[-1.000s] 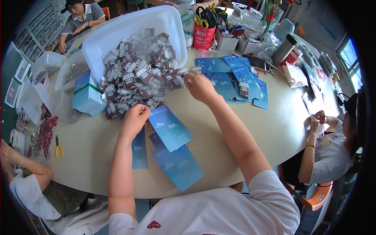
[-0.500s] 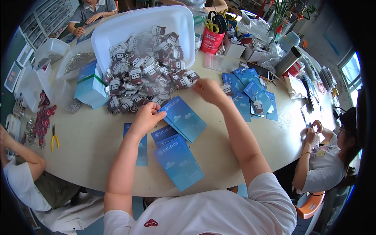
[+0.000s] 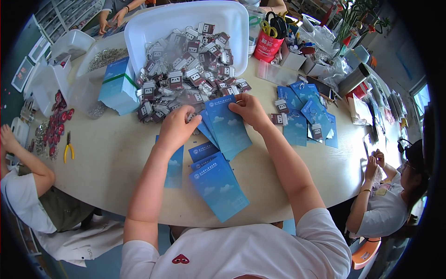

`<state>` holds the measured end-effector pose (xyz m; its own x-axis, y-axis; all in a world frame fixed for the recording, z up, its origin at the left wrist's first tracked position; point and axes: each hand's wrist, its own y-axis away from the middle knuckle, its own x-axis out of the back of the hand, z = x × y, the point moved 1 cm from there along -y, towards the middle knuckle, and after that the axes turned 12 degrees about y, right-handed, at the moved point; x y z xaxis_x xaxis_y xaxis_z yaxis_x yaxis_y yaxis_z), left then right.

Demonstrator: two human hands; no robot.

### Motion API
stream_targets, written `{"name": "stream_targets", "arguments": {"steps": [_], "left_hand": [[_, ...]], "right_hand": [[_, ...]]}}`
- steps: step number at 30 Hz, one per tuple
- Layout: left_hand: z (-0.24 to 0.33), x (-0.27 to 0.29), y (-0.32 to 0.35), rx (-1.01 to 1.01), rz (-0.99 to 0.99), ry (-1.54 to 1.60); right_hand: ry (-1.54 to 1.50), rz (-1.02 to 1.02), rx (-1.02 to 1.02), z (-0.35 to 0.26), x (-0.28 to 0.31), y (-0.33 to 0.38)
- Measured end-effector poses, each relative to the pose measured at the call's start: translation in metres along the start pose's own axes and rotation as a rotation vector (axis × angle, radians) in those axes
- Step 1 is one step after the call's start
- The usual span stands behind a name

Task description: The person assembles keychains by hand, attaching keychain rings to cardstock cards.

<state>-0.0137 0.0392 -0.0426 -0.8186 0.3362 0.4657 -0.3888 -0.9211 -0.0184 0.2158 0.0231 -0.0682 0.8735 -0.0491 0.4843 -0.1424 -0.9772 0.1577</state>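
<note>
Both hands work at the edge of a heap of bagged keychains that spills out of a tipped white tub onto the bench. The left hand is curled, fingers pressed down at the heap's near edge, where the top left corner of a blue card meets it; whether it pinches a keychain or only the card's corner I cannot tell. The right hand pinches the card's top right edge between thumb and fingers, just beside the nearest keychains.

The card is a flat, oblong sheet, sky blue with pale clouds and a line of white print along its top. It lies tilted on a fan of like cards, and a further stack lies nearer the person's body. More cards, with keychains already fitted, are spread to the right.

The main risk I see is grabbing two cards at once: they are thin, glossy and overlap closely, so a pinch at the edge could lift a neighbour too. The heap is also loose and leans toward the hands, so a nudge from the left hand might send keychains sliding over the cards. A hard pinch could crease the corner. The stack near the bench edge could slip off if an elbow brushes it.
</note>
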Motion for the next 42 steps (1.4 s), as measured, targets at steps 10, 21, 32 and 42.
{"name": "stream_targets", "arguments": {"steps": [10,21,32,42], "left_hand": [[0.005,-0.014,-0.003,-0.12,0.027,0.378],[0.0,0.016,-0.013,-0.137,0.421,1.03],[-0.004,0.006,-0.009,-0.153,0.299,0.993],[0.005,0.006,-0.004,-0.137,0.313,1.048]], "right_hand": [[-0.238,-0.006,0.187,-0.021,0.003,0.008],[0.469,0.598,0.371,0.019,0.034,-0.051],[0.674,0.496,0.221,0.024,0.023,-0.057],[-0.23,0.39,0.386,-0.019,0.025,-0.037]]}}
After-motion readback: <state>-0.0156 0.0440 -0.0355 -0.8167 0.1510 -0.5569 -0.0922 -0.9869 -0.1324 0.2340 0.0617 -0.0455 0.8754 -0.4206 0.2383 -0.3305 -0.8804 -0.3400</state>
